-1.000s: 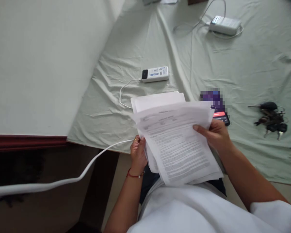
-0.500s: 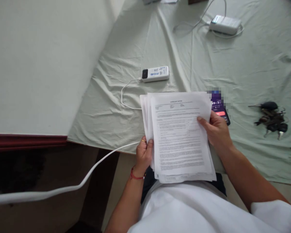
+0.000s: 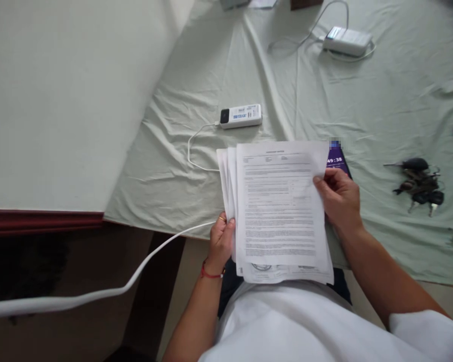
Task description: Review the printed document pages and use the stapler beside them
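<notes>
A stack of printed sheets point(image 3: 279, 216) is held up over the table's near edge, between my two hands. My left hand point(image 3: 222, 239) pinches the fanned left edges of the stack, thumb on top. At the upper right edge, my right hand point(image 3: 340, 196) has the top sheet between thumb and fingers. That sheet is shifted up a little, and part of a round stamp on a page below shows under its bottom edge. A phone point(image 3: 336, 161) with a lit timer screen lies just beyond my right hand, partly covered by the paper and hand.
A white power bank point(image 3: 241, 116) with a cable lies beyond the papers. Another white device point(image 3: 348, 41) with a looped cable is farther back. A bunch of keys point(image 3: 421, 183) rests at right on the green tablecloth point(image 3: 196, 100). A white cable point(image 3: 136, 279) crosses at lower left.
My right hand has moved the top sheet slightly up and right relative to the stack, uncovering more of the page beneath at the bottom. My left hand keeps its hold.
</notes>
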Demonstrator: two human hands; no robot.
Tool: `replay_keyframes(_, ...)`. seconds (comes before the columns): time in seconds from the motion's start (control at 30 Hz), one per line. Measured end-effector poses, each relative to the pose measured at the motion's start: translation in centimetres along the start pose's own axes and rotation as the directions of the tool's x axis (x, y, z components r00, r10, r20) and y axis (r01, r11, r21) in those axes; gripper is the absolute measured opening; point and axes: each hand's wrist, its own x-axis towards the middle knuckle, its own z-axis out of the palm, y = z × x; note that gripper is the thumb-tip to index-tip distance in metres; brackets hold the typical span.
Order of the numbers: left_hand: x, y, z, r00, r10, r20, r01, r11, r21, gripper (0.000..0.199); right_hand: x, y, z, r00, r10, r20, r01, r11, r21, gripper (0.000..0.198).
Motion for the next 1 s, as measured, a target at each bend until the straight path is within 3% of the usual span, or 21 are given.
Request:
replay_keyframes(0.2,-0.1,0.2,0.3,0.999,-0.023,-0.023,0.023,0.999,-0.033,0.032,0.2,-0.7,0.3,0.998,0.010,-0.054,-0.007,0.999,0.053,0.018)
replay_keyframes(0.47,-0.2,0.1,0.0,1.000,0.009,-0.013,-0.008,0.998,0.057,0.031,0.2,-0.4,0.4,0.998,0.053,-0.032,-0.049,0.992,0.119,0.021)
replay_keyframes(0.67,0.0,0.7,0.6,0.997,-0.052,-0.050,0.049,0.997,-0.063,0.031,0.1,0.2,0.2,0.996,-0.035,-0.083,0.033,0.999,-0.019,0.021)
replay_keyframes(0.87,0.1,0.6,0.5,0.998,-0.022,-0.066,0.020,0.999,-0.030,0.031,0.0,-0.6,-0.2,0.973,-0.155,-0.169,0.129,0.979,-0.155,0.021)
replay_keyframes(1.0,0.0,0.4,0.4,0.999,0.000,-0.049,0.001,1.000,0.014,0.028,-0.1,-0.7,-0.2,0.983,-0.129,-0.130,0.109,0.983,-0.150,0.020)
